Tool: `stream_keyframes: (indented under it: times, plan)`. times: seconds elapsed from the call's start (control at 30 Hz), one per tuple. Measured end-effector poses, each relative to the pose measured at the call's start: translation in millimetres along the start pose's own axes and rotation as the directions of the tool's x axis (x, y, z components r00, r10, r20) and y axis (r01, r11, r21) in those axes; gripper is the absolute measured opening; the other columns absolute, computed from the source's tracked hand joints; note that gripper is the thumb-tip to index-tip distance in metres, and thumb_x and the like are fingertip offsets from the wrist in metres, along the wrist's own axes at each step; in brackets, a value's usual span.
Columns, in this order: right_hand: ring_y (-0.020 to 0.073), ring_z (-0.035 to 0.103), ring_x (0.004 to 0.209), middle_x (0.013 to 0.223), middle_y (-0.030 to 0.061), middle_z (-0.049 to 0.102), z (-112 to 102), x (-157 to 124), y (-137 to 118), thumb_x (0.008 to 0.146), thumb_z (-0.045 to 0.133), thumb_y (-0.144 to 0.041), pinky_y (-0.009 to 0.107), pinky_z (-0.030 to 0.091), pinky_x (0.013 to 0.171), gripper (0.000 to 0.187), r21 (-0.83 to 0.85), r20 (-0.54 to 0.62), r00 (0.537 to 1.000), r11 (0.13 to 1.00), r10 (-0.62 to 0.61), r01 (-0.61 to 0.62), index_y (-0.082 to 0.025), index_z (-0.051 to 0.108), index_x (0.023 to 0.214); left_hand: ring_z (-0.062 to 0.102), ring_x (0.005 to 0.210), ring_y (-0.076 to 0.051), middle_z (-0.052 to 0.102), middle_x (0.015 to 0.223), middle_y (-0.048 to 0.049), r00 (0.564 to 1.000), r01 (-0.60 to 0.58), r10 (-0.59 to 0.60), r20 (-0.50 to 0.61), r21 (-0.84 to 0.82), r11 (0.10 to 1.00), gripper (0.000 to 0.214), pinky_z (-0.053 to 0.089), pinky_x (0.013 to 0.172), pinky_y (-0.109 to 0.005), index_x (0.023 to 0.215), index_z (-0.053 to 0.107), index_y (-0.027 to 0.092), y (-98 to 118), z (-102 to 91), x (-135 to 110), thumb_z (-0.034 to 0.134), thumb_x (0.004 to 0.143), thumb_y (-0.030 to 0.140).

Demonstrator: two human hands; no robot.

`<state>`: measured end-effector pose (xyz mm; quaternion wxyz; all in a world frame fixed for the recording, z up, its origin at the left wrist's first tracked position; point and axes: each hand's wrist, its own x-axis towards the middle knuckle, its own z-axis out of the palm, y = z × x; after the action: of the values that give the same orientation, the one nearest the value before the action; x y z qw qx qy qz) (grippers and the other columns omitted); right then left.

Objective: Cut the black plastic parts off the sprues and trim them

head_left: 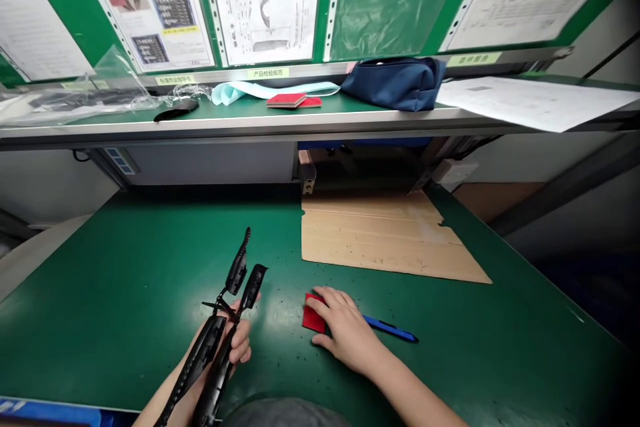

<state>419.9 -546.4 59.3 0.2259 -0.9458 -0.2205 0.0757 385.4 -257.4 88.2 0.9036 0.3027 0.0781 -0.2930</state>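
My left hand (pixel 241 340) is closed around long black molded plastic parts (pixel 216 364), held tilted above the table. Two narrow black pieces joined by thin crossing strips point up and away from me, and the lower ends run off the frame's bottom edge. My right hand (pixel 345 327) rests over a small red pad (pixel 313 312), fingers stretched and thumb apart; part of the pad is hidden beneath the fingers. Just right of that hand lies a slim blue tool with a black tip (pixel 393 329), perhaps a pen or a cutter, its near end covered by the hand.
A flat cardboard sheet (pixel 375 240) lies at the back right of the green table (pixel 125 280). Above it, a shelf carries red pads (pixel 287 100), a light blue strap (pixel 235 90), a navy pouch (pixel 395 84), paper (pixel 540 100) and plastic bags (pixel 85 97). Dark specks dot the tabletop.
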Motion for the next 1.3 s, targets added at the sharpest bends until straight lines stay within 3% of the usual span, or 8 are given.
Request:
stream_keyframes:
  times: [0.2,0.4,0.57,0.67,0.83,0.97,1.2,1.3]
  plan:
    - [0.0235,0.052,0.107,0.118,0.0087,0.051,-12,13,-26,0.077,0.063,-0.025,0.040,0.045,0.095,0.035,0.105,-0.003,1.000,0.994,-0.021,0.021,-0.023,0.056,0.111,0.045,0.037,-0.009,0.049,0.049,0.0054,0.999,0.020,-0.015,-0.050,0.090,0.996,0.029,0.030,0.049,-0.028,0.108,0.057,0.017,-4,10.2,-12,0.052,0.088,0.038]
    - [0.0225,0.040,0.124,0.138,0.0092,0.034,-31,10,-90,0.088,0.053,-0.032,0.039,0.042,0.102,0.038,0.318,-0.220,0.958,0.914,-0.185,0.250,-0.028,0.046,0.125,0.045,0.035,-0.013,0.046,0.042,0.0014,0.979,0.127,-0.090,-0.181,0.204,0.971,0.040,0.034,0.048,-0.029,0.066,0.057,0.013,-15,21.4,-8,0.051,0.083,0.049]
    - [0.0261,0.036,0.126,0.141,0.0090,0.034,-33,10,-106,0.091,0.049,-0.026,0.046,0.043,0.100,0.039,0.164,-0.171,0.921,0.911,-0.351,0.378,-0.031,0.047,0.130,0.041,0.031,-0.012,0.047,0.040,0.0031,0.972,0.120,-0.091,-0.217,0.127,0.985,0.030,0.034,0.043,-0.027,0.077,0.059,0.015,-19,33.6,-8,0.054,0.082,0.044]
    - [0.0260,0.038,0.124,0.140,0.0097,0.036,-35,8,-103,0.091,0.049,-0.026,0.046,0.045,0.098,0.038,0.148,-0.189,0.925,0.921,-0.330,0.359,-0.030,0.048,0.129,0.041,0.031,-0.012,0.048,0.040,0.0037,0.975,0.105,-0.078,-0.209,0.122,0.987,0.029,0.035,0.042,-0.027,0.083,0.060,0.014,-21,37.1,-11,0.057,0.080,0.043]
    - [0.0264,0.039,0.123,0.139,0.0094,0.039,-38,6,-101,0.091,0.050,-0.028,0.047,0.047,0.097,0.037,0.151,-0.178,0.923,0.917,-0.342,0.369,-0.031,0.050,0.128,0.037,0.030,-0.008,0.042,0.039,0.0041,0.984,0.115,-0.099,-0.149,0.102,0.988,0.040,0.032,0.043,-0.026,0.064,0.057,0.014,-23,39.2,-13,0.054,0.082,0.049]
    - [0.0258,0.038,0.125,0.140,0.0085,0.039,-39,3,-101,0.090,0.050,-0.027,0.046,0.046,0.098,0.038,0.167,-0.171,0.914,0.903,-0.369,0.396,-0.032,0.050,0.128,0.037,0.031,-0.008,0.044,0.042,0.0066,0.989,0.072,-0.064,-0.134,0.056,0.996,0.026,0.030,0.042,-0.023,0.089,0.058,0.017,-26,40.1,-14,0.055,0.084,0.042]
    - [0.0263,0.039,0.125,0.140,0.0061,0.042,-39,6,-94,0.088,0.054,-0.027,0.048,0.042,0.101,0.039,0.291,-0.147,0.923,0.876,-0.356,0.384,-0.034,0.054,0.126,0.038,0.030,-0.009,0.046,0.041,0.0043,0.987,0.103,-0.098,-0.130,0.034,0.994,0.028,0.030,0.041,-0.025,0.083,0.058,0.016,-29,35.9,-13,0.047,0.087,0.042]
    - [0.0285,0.049,0.116,0.127,0.0090,0.055,-32,22,-70,0.085,0.056,-0.038,0.053,0.041,0.100,0.032,0.673,-0.188,0.981,0.734,0.050,0.092,-0.026,0.062,0.114,0.039,0.030,-0.009,0.047,0.040,0.0047,0.989,0.090,-0.081,-0.127,0.064,0.994,0.026,0.031,0.042,-0.025,0.092,0.061,0.016,-25,37.4,-14,0.049,0.087,0.038]
